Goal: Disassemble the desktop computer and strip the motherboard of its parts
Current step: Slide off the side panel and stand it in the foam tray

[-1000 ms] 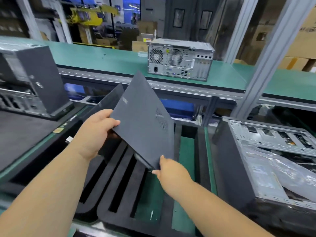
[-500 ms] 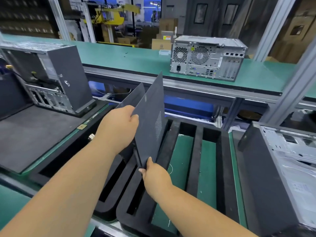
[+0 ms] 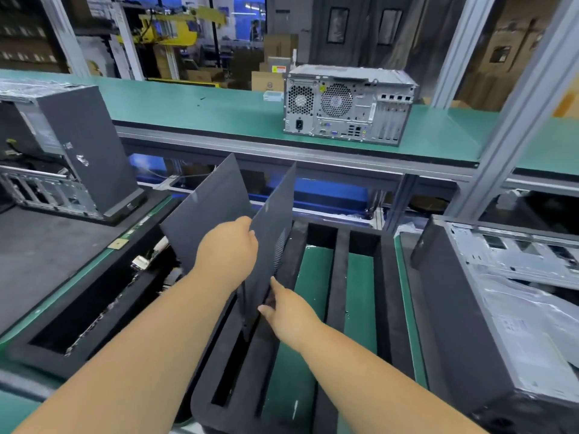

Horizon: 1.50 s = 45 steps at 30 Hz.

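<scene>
the dark grey side panel (image 3: 275, 227) stands nearly upright on edge between the 2 hands, its lower edge down in a slot of the black foam rack (image 3: 340, 277) in the near middle of the scene. the left hand (image 3: 228, 252) grips the panel's left face about halfway up, fingers curled round its near edge. the right hand (image 3: 289, 308) is lower and nearer, at the panel's bottom corner, thumb and fingers pinching the edge there. a strip of small vent holes runs down the panel's right face, just above the right hand.

a second panel (image 3: 206, 214) of the same grey leans in the rack just left of the first, tilted to the left; the left hand and forearm cover its lower right part, so which slot it sits in cannot be told.

an open computer case (image 3: 507, 308) lies to the right, just beside the rack, cut off by the right and bottom edges; clear plastic film over its inside blurs what it holds. another case (image 3: 78, 145) stands far left on a dark mat (image 3: 37, 255), partly cut off. a third computer (image 3: 347, 104) sits with its back ports facing the camera on the far green belt (image 3: 188, 101). the fingertips of both hands are hidden behind the panel. the black tray (image 3: 94, 305) left of the rack holds things too blurred to name.
</scene>
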### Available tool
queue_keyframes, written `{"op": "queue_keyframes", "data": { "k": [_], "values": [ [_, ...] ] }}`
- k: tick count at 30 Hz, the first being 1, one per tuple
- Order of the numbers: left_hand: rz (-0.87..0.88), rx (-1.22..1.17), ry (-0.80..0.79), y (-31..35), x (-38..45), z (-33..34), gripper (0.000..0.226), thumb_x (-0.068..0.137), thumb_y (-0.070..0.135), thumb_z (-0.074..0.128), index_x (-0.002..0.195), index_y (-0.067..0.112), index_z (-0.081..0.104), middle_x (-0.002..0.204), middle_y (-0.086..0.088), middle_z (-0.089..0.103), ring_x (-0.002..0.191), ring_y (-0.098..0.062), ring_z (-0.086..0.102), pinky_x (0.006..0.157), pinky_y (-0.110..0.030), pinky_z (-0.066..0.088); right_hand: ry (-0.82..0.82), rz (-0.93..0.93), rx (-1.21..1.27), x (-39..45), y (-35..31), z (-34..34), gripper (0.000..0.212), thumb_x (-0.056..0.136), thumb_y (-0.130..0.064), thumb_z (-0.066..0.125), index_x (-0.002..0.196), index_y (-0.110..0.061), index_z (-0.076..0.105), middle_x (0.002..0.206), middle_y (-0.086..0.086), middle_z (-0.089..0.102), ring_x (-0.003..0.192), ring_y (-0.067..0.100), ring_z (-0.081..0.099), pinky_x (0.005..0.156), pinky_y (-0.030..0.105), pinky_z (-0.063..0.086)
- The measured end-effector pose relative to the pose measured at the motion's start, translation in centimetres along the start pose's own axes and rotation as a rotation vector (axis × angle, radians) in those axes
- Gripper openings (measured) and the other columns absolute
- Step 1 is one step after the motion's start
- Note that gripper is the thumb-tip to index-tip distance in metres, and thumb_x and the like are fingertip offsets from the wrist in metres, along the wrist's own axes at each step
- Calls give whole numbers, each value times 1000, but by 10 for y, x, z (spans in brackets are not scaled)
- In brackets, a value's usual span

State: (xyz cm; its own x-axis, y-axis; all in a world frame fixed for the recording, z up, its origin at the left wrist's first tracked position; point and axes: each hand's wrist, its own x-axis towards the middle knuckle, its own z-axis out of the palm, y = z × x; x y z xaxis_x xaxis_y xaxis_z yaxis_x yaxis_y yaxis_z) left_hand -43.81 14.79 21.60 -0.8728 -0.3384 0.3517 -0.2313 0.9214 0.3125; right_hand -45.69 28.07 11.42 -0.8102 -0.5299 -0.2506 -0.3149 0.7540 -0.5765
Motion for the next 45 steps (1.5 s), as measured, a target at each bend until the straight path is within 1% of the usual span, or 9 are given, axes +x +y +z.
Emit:
{"op": "queue_keyframes", "data": {
  "k": [2, 6, 10, 14, 22, 27, 33, 41, 45],
  "values": [
    [-3, -14, 45, -2, -1, 11, 20, 98, 23, 41, 93, 8, 52, 67, -2, 49, 65, -25, 43, 59, -34, 35, 52, 10, 58, -11, 16, -10, 64, 101, -37, 48, 156, -26, 17, 138, 2, 52, 113, 22, 57, 93, 35, 48],
    [21, -8, 25, -10, 4, 18, 19, 97, 25, 41, 92, 11, 53, 61, 4, 41, 59, -20, 38, 55, -32, 31, 109, 67, 158, -33, 47, -28, 57, 101, -35, 48, 153, -27, 26, 119, -12, 57, 72, 5, 52, 74, 28, 44],
    [-12, -53, -59, -27, 4, 14, 17, 92, 30, 42, 91, 21, 57, 68, 6, 52, 64, -17, 46, 57, -32, 38, 167, 124, 180, -57, 69, -38, 51, 100, -35, 49, 149, -27, 36, 110, -14, 58, 85, 11, 58, 86, 35, 51],
    [-97, -165, -165, -35, -7, 15, 9, 85, 30, 48, 87, 28, 57, 79, 9, 62, 77, -19, 56, 70, -36, 49, 165, 164, 203, -79, 80, -39, 46, 98, -37, 49, 144, -30, 42, 106, -16, 58, 79, 7, 57, 80, 31, 52],
    [-258, -12, -339, -21, 11, 7, 20, 80, 40, 52, 87, 22, 50, 82, 3, 53, 74, -16, 50, 61, -31, 37, 177, 178, 166, -105, 81, -45, 42, 97, -40, 50, 139, -35, 44, 104, -17, 59, 54, 0, 45, 60, 21, 39],
    [-212, 153, -221, -13, 36, 11, 18, 91, 32, 52, 89, 15, 57, 89, -5, 53, 80, -27, 47, 68, -36, 39, 208, 171, 145, -117, 82, -53, 41, 97, -41, 50, 137, -37, 45, 101, -19, 58, 52, -1, 44, 58, 19, 38],
    [-198, 149, -123, -7, 53, 18, 17, 91, 19, 53, 75, 14, 50, 68, -2, 39, 73, -27, 44, 63, -36, 37, 215, 139, 132, -123, 86, -59, 39, 98, -39, 50, 137, -36, 46, 105, -19, 57, 55, -1, 44, 64, 23, 42],
    [-249, 167, -175, 8, 56, 25, 30, 92, 32, 55, 108, 7, 55, 105, -15, 58, 92, -35, 54, 70, -39, 41, 289, 81, 108, -138, 93, -79, 35, 97, -40, 48, 132, -40, 49, 104, -21, 57, 66, 0, 48, 77, 27, 50],
    [-75, 247, 30, 48, 48, 15, 51, 82, 38, 69, 118, 9, 49, 115, -20, 56, 103, -43, 52, 81, -46, 44, 355, 63, 125, -146, 104, -96, 33, 96, -39, 50, 129, -38, 53, 102, -20, 58, 76, 2, 53, 84, 29, 50]
  ]
}}
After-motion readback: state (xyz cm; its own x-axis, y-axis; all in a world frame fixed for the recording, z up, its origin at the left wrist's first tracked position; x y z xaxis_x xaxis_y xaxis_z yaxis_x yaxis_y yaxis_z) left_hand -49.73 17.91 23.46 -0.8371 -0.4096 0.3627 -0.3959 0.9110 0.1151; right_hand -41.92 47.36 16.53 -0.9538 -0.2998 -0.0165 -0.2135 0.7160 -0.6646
